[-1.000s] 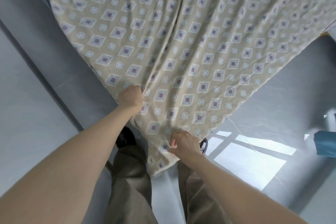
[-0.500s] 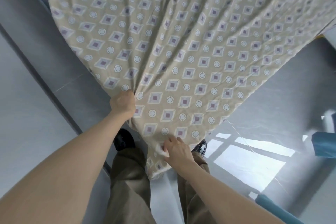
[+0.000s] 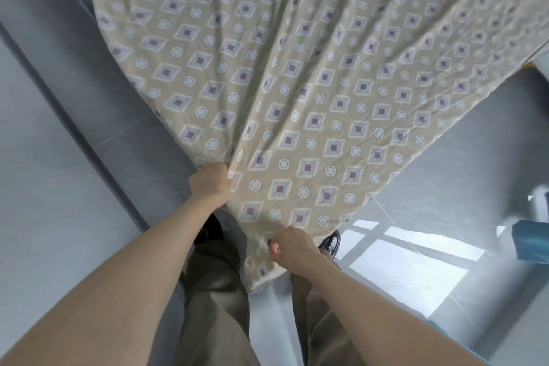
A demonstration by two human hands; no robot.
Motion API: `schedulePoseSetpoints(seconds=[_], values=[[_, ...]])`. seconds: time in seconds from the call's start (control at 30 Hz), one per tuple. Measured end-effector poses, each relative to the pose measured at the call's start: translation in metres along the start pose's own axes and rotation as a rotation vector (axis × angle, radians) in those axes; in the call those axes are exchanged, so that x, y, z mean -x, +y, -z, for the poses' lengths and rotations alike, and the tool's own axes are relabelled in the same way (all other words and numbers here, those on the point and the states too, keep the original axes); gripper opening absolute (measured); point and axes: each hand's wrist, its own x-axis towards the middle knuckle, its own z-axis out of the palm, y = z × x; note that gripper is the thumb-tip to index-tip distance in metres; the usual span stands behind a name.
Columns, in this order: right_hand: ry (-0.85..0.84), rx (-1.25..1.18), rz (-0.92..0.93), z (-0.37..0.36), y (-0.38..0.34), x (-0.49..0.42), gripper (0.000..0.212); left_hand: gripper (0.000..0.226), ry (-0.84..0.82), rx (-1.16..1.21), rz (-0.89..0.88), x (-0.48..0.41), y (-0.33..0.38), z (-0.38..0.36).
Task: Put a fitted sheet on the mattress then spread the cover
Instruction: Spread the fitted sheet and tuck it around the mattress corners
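A beige sheet [image 3: 297, 68] patterned with diamonds and circles stretches from the top of the view down to a corner that hangs between my legs. My left hand [image 3: 209, 181] grips a bunched fold on the sheet's left edge. Lower and to the right, my right hand [image 3: 292, 248] pinches the sheet's bottom edge near the hanging corner. The cloth is pulled taut toward me, with long creases fanning out from both hands. The mattress is hidden under the sheet.
Grey floor [image 3: 445, 202] lies below, with a sunlit window patch [image 3: 410, 273] at the right. A grey wall with a dark baseboard [image 3: 89, 140] runs along the left. A blue object [image 3: 531, 242] sits at the right edge. My legs and black shoes stand below the sheet.
Both hands keep their hold on the sheet. The view has shifted slightly, and my right hand has slid a little along the bottom edge.
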Motion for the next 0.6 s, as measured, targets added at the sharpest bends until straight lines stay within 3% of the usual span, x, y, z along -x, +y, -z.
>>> schedulePoseSetpoints(seconds=[0.6], values=[[-0.013,0.048,0.043,-0.01,-0.019,-0.003,0.02,0.019,-0.001,0.025,0.052,0.011,-0.031,-0.015]])
